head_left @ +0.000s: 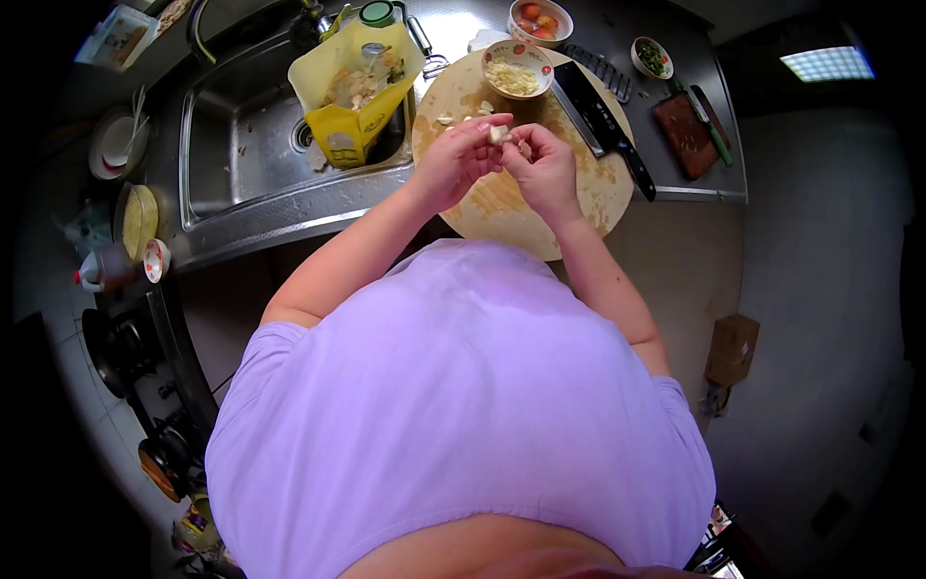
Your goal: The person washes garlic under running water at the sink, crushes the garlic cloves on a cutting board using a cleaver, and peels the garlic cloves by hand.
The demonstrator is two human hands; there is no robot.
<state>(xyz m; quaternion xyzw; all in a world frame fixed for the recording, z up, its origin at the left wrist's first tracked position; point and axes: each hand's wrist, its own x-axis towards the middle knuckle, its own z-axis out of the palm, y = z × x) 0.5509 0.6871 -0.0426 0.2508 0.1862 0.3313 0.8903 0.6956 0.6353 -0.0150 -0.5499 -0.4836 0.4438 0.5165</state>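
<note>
Over the round wooden cutting board, my left hand holds a pale garlic clove between thumb and fingers. My right hand is closed in a pinch at the clove's right side, on a small pinkish bit that looks like garlic skin. Several loose garlic cloves lie on the board just beyond my left hand. Behind my hands, a patterned bowl of chopped garlic stands at the board's far edge. A cleaver rests on the board to the right, its black handle towards me.
A yellow bag-like container of scraps stands at the right side of the steel sink. Farther back are a bowl of reddish fruit and a peeler. To the right lie a bowl of chopped greens, a brown board and a green-handled knife.
</note>
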